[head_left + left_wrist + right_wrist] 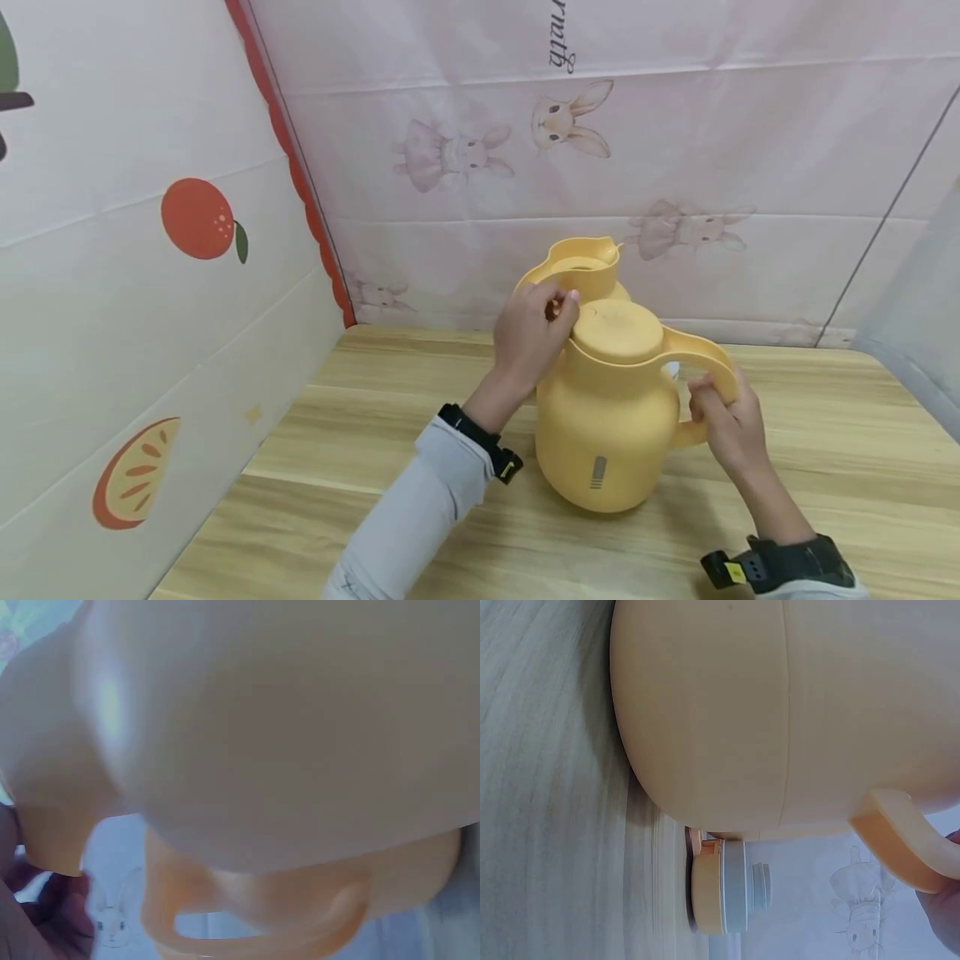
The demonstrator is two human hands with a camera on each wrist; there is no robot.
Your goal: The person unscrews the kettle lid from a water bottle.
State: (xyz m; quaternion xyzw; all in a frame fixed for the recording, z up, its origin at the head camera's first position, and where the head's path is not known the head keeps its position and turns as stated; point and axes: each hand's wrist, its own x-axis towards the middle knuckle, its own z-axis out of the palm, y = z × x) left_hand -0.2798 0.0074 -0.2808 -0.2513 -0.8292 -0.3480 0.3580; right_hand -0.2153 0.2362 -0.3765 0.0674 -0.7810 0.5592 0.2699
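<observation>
A yellow thermos jug (611, 425) stands upright in front, its round lid (617, 330) on top. My right hand (733, 421) grips its handle (703, 350), fingers curled round the grip. At the jug's opposite side, my left hand (534, 333) has its fingers bent beside the lid, thumb and fingers pinching the top edge by the spout (49, 832). Right behind is a second yellow jug (581, 271) with no lid on its mouth, its handle pointing left; the front jug and left hand cover most of it.
A loose yellow and pale-grey lid (720, 889) lies on the wooden table (360, 467) behind the jugs, mostly hidden in the head view. A rabbit-print cloth wall (480, 183) rises at the back, and a fruit-print wall (150, 333) at left.
</observation>
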